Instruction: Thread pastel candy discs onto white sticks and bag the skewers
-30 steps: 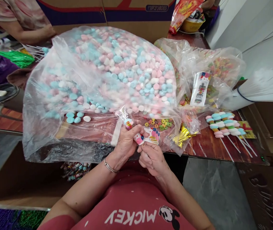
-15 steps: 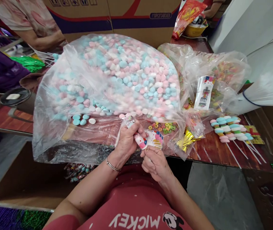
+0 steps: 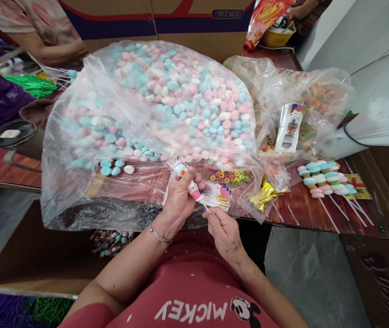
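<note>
My left hand [image 3: 180, 196] is wrapped around a candy skewer in a clear printed wrapper [image 3: 195, 190], with its crinkled top poking out above the fingers. A white stick [image 3: 206, 207] comes out of the wrapper's lower end, and my right hand [image 3: 224, 231] pinches it between thumb and fingertips. Just behind the hands lies a fanned stack of printed wrappers [image 3: 219, 193] on the table. Ring gummies [image 3: 232, 177] lie loose past that stack. A small bag of gold twist ties [image 3: 265, 197] is to the right of my right hand.
A large clear bag of pastel candies [image 3: 181, 91] fills the table behind. Several candy skewers [image 3: 326, 180] lie at right, near a banded wrapper bundle [image 3: 289, 130]. A mug [image 3: 18, 141] stands at left; an open carton [image 3: 37, 250] is below. Another person's arm [image 3: 49, 52] shows at upper left.
The wrapped skewer's top now shows above my left hand. My right hand has shifted slightly down and right, and the white stick between the hands has come into view.
</note>
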Demonstrator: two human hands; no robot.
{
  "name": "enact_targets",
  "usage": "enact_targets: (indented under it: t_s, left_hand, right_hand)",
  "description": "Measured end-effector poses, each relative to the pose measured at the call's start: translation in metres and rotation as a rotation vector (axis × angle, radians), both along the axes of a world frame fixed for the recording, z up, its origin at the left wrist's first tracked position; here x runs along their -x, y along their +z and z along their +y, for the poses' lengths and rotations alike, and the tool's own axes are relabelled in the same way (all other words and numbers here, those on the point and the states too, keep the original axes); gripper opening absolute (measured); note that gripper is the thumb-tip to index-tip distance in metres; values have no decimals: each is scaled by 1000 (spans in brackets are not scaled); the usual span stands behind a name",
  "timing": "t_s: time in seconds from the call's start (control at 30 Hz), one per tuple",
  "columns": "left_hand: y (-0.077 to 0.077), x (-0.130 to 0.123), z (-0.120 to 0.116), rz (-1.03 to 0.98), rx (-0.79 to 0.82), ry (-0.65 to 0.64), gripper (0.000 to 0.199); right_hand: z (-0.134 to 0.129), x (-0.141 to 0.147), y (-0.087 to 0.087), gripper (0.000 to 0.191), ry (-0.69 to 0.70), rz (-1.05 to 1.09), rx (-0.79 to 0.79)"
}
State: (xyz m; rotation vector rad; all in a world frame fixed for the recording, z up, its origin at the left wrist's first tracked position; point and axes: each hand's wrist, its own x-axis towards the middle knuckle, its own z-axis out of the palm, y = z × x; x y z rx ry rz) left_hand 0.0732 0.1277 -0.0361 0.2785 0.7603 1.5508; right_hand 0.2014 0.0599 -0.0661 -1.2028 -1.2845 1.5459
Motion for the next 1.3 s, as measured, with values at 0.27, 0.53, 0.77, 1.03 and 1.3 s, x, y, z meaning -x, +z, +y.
enact_targets:
  t_s: [0.27,0.53,0.77,1.03,1.3]
  left_hand:
    - [-5,-12,-13,-21,7,-22,36]
    - [-3,2,-4,-17,199,87,33]
    - [1,2,1,-72,133,98,21]
    - [7,9,8,-128,160,135,20]
    - [0,-14,-12,-63,46,-66,34]
  right_hand:
    - [2,0,-7,25,-111,-458,-544]
    - [12,-6,-8,20,-263,-883,-1203]
    - [11,-7,5,26,-24,-674,-635]
    - [5,-1,7,25,-81,-267,-184]
    - [8,22,7,24,-81,306,275]
